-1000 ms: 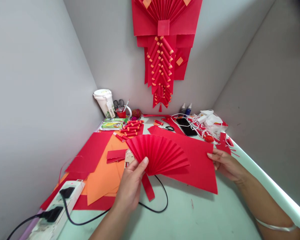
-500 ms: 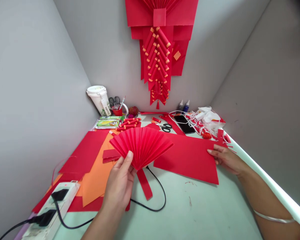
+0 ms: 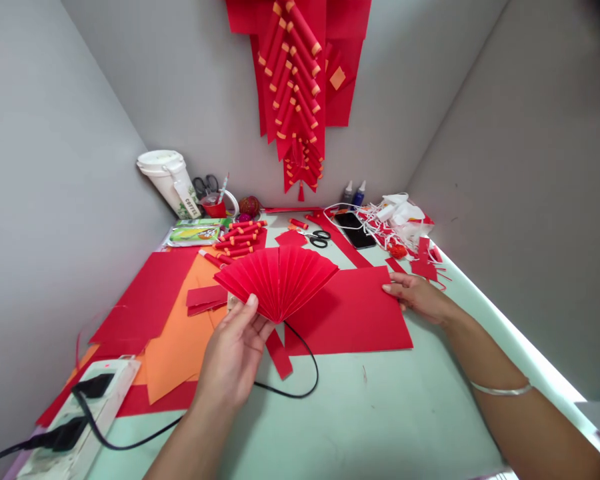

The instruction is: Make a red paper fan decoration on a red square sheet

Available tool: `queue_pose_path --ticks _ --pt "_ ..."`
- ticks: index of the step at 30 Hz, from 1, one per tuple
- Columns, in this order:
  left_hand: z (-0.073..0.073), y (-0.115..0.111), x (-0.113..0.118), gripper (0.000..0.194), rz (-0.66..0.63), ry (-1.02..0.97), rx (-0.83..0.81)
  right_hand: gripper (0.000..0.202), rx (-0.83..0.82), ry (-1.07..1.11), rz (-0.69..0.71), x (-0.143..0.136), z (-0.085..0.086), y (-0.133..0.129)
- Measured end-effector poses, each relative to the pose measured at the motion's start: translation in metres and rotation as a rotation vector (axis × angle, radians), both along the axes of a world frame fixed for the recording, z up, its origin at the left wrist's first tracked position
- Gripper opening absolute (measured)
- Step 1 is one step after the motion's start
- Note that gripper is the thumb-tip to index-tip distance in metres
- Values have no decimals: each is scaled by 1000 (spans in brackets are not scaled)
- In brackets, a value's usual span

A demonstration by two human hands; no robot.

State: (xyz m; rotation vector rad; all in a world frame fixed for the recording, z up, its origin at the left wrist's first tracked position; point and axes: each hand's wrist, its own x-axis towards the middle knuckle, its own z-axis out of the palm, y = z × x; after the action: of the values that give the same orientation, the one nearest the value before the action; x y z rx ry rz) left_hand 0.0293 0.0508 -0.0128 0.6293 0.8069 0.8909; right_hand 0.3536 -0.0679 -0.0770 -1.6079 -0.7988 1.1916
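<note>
Left hand has the fan: thumb on top by its lower left edge, other fingers curled beneath, pinching it near the pleats' meeting point. Gripping there likely leaves the pleats free to splay. Fan is up over the table, point toward me, arc away, covering part of the sheet; dark patch there looks like its shadow, so I judge it lifted clear.

Right hand is at the sheet's right edge, toward the far corner: thumb on top, fingers bunched, pinching the edge. How far my fingertips go under, can't tell. Edge hold probably leaves its face uncovered. Sheet lies roughly flat, long side toward me.

Under the fan: a red strip sticks out toward me, cord looping round its near end. Rolls are heaped past the fan, orange paper to my left, scissors and phone farther back, presumably parked out of my working space but within reach.
</note>
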Motion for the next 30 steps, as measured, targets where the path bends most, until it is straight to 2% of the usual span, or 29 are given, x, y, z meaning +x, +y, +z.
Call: queue_pose_path --ticks 5,9,16,22,25,30 --pt "-1 -7 5 15 -71 12 -18 33 -16 -15 22 -7 -1 3" --pt "-1 -9 7 16 -83 15 -29 33 -19 8 -24 -7 -3 5" --pt "0 -6 7 17 -61 36 -1 33 30 153 -202 3 -1 1" --pt "3 -6 4 14 -20 25 -18 26 172 235 -391 22 10 -10" --pt "5 -9 3 13 -115 53 21 27 243 264 -473 29 13 -14" --pt "3 -18 5 25 -445 183 103 28 384 293 -629 38 14 -16"
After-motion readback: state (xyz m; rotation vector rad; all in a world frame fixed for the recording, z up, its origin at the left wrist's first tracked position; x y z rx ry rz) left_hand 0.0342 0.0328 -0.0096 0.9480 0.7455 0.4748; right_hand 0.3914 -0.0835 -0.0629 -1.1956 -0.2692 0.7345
